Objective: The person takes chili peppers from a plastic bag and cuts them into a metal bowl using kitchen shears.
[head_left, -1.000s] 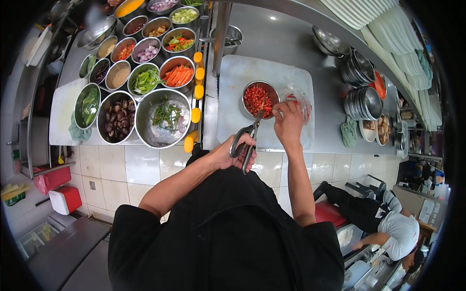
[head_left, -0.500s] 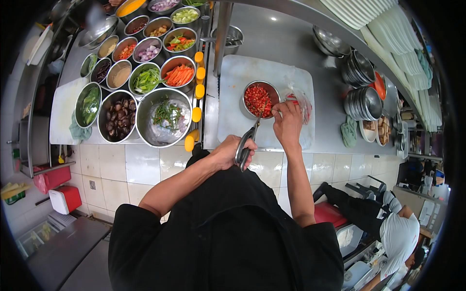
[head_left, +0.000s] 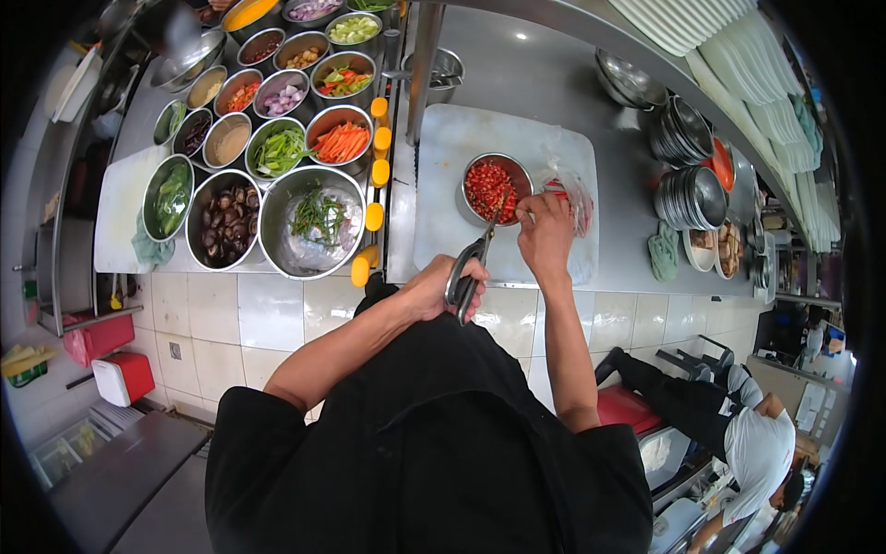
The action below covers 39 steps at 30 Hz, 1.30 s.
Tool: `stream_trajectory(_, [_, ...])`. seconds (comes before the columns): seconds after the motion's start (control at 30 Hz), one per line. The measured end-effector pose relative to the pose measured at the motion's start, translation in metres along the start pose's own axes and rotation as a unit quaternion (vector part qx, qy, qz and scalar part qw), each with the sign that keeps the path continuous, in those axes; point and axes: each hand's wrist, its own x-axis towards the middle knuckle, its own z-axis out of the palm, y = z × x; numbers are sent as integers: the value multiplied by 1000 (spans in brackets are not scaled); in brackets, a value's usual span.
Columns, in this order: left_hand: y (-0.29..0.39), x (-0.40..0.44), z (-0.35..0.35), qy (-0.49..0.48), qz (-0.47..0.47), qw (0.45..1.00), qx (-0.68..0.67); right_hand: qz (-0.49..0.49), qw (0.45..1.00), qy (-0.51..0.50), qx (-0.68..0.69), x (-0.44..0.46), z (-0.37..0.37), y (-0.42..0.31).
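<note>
My left hand [head_left: 441, 288] is wrapped round the dark handles of a pair of scissors [head_left: 469, 270]. The blades point at the near right rim of a small steel bowl [head_left: 464, 205] of chopped red chilies [head_left: 491, 188]. At that rim, close to the blade tips, the fingers of my right hand [head_left: 546, 231] pinch a red chili, mostly hidden by the fingers. Just beyond that hand lies a clear plastic bag [head_left: 579, 196] with red chilies inside. Bowl and bag rest on a white cutting board [head_left: 452, 129].
Many steel containers stand to the left, including carrot strips [head_left: 340, 142], mushrooms [head_left: 229, 226] and a large bowl of greens [head_left: 314, 268]. Stacked metal bowls [head_left: 690, 198] and a green cloth [head_left: 664, 251] are at right. A post [head_left: 423, 69] rises behind the board. Another person [head_left: 759, 441] bends over at lower right.
The scissors' blade tips have shifted slightly farther over the bowl, toward my right fingers. Both hands remain in nearly the same place.
</note>
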Motion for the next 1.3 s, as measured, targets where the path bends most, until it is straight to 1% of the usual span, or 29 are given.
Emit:
stream_trajectory(0.07, [-1,-1,0,-37,-44,997,-43,2,1000,1,1,0,0,-1])
stream_trajectory(0.1, [0,0,1,-40,-51,997,-42,3,1000,2,6,0,2,-1])
stream_trajectory(0.2, [3,2,5,-20,-42,998,-30,7,1000,-1,20,0,4,-5])
stream_trajectory(0.3, [1,5,4,26,32,998,40,13,1000,-1,25,0,5,-3])
stream_trajectory(0.4, [1,1,3,32,27,998,48,17,1000,6,21,1,4,-2])
stream_trajectory(0.5, [0,-1,0,-33,-46,998,-29,20,999,13,29,0,4,-2])
stream_trajectory(0.6, [4,-1,4,-35,-60,996,-57,20,999,14,43,0,6,-5])
stream_trajectory(0.7, [3,-2,6,-1,-12,1000,-28,19,999,15,40,0,8,-5])
stream_trajectory(0.8, [1,0,1,20,28,999,34,22,999,16,38,0,7,-4])
stream_trajectory(0.9, [4,-6,2,-17,-9,1000,-8,25,999,18,38,-1,7,-4])
stream_trajectory(1.03, [4,-1,2,-42,-54,997,-24,18,999,21,45,1,8,-6])
stream_trajectory(1.23, [2,2,3,17,21,999,23,11,999,16,34,0,10,-6])
stream_trajectory(1.3, [2,1,3,18,16,1000,12,13,999,23,41,0,12,-3])
